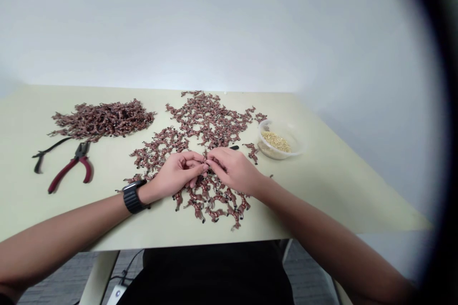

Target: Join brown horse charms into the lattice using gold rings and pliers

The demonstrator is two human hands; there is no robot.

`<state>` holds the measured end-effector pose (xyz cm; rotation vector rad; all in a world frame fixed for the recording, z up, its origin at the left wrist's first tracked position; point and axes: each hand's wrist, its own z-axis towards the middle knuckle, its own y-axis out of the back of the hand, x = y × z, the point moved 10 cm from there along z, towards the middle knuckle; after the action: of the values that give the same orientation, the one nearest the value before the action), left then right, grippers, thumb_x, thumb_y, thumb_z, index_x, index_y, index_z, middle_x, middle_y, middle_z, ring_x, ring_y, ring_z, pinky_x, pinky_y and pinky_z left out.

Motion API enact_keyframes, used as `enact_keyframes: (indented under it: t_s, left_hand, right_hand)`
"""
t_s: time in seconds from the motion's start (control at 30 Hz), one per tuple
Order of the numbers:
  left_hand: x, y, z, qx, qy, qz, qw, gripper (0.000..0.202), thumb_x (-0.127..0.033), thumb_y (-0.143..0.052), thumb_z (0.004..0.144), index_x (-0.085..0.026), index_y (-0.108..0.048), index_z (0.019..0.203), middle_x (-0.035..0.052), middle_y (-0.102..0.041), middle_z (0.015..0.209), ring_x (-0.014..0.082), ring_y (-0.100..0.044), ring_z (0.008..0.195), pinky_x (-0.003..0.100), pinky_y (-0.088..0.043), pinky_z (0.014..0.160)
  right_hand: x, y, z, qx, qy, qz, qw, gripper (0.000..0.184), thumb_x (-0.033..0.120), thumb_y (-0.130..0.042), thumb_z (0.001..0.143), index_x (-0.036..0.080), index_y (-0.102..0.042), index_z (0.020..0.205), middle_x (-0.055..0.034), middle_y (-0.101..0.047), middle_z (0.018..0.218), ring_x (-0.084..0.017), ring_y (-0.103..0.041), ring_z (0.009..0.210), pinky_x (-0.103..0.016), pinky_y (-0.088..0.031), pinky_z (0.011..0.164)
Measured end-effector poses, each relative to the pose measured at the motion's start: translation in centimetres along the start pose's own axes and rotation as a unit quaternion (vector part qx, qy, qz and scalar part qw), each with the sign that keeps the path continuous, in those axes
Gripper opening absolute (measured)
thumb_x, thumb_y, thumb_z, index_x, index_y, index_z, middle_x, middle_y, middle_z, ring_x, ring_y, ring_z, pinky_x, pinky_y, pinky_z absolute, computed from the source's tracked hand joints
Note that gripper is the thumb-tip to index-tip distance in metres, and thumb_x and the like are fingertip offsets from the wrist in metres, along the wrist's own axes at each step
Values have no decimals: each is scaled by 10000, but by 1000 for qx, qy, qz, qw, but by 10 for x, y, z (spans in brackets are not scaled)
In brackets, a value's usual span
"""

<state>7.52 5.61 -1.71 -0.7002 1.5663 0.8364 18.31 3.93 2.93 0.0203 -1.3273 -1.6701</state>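
Note:
My left hand, with a black watch on its wrist, and my right hand meet fingertip to fingertip over a spread of small brown horse charms. Both hands are closed in a pinch on one tiny brown charm held between them; what else the fingers hold is too small to make out. More charms cover the table's middle.
A heap of brown charms lies at the back left. Red-handled pliers and a black tool rest at the left. A clear plastic bowl of small gold pieces stands at the right. The pale table's front edge is near my body.

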Motion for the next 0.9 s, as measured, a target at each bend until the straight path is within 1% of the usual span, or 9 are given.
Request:
enact_keyframes:
  t_s: [0.07,0.17,0.3,0.47,0.53,0.63,0.7,0.77,0.9]
  left_hand:
    - [1,0,0,-3,2,-2,1000,287,-382,-689,925,-119,-667,1036,10,-673,666,72,-522,465,183,-400,456]
    - [1,1,0,-9,7,-6,1000,284,-375,-696,920,-115,-668,1031,-6,-649,634,71,-516,459,177,-388,443]
    - [-2,0,0,-9,6,0,1000,282,-375,-691,922,-113,-670,1024,-27,-613,583,77,-521,460,176,-398,450]
    - [-2,0,-1,-12,2,7,1000,288,-379,-706,910,-112,-669,1009,-30,-610,579,74,-511,452,176,-396,447]
    - [-1,0,0,-13,3,5,1000,294,-384,-708,907,-113,-668,1015,-22,-625,601,76,-518,456,179,-402,449]
    - [1,1,0,-18,3,1,1000,309,-389,-718,896,-113,-667,1026,16,-683,698,75,-531,470,185,-415,452]
    - [2,1,0,-20,-2,2,1000,317,-385,-721,894,-112,-666,1044,25,-692,722,78,-538,475,190,-424,457]
    - [3,2,0,-22,-11,5,1000,317,-380,-710,904,-113,-664,1067,6,-665,669,86,-542,480,194,-436,470]
    - [4,3,-2,-34,-34,28,998,323,-389,-686,925,-121,-659,1103,-11,-637,613,98,-549,493,197,-453,491]
  right_hand:
    - [0,1,0,-2,-1,-4,1000,152,189,-425,1019,205,-570,974,-61,-637,896,-193,-579,830,-319,-452,775]
    - [1,2,0,-2,6,-14,1000,125,181,-449,1007,198,-567,969,-53,-627,875,-186,-576,818,-310,-453,759]
    - [6,2,-1,-4,40,-53,998,147,184,-445,1013,181,-585,966,-69,-639,890,-193,-577,835,-322,-465,784]
    - [12,-2,-3,2,82,-121,989,180,169,-437,1004,167,-601,931,-75,-627,839,-199,-550,795,-327,-447,730]
    - [13,-3,-4,4,88,-128,988,182,161,-436,1000,166,-600,923,-72,-623,829,-196,-543,789,-324,-443,727]
    - [11,-5,-5,7,85,-125,989,177,158,-439,994,164,-595,912,-69,-620,819,-193,-543,787,-322,-438,732]
    - [10,-5,-4,6,70,-106,992,169,159,-447,987,163,-590,896,-65,-619,814,-186,-545,778,-315,-433,729]
    - [7,-3,-3,-2,41,-66,997,168,158,-460,972,166,-574,849,-46,-598,781,-165,-533,737,-296,-416,695]
    - [-6,1,-1,-16,-69,40,997,169,180,-517,927,179,-544,761,26,-482,647,-112,-429,590,-261,-332,574]
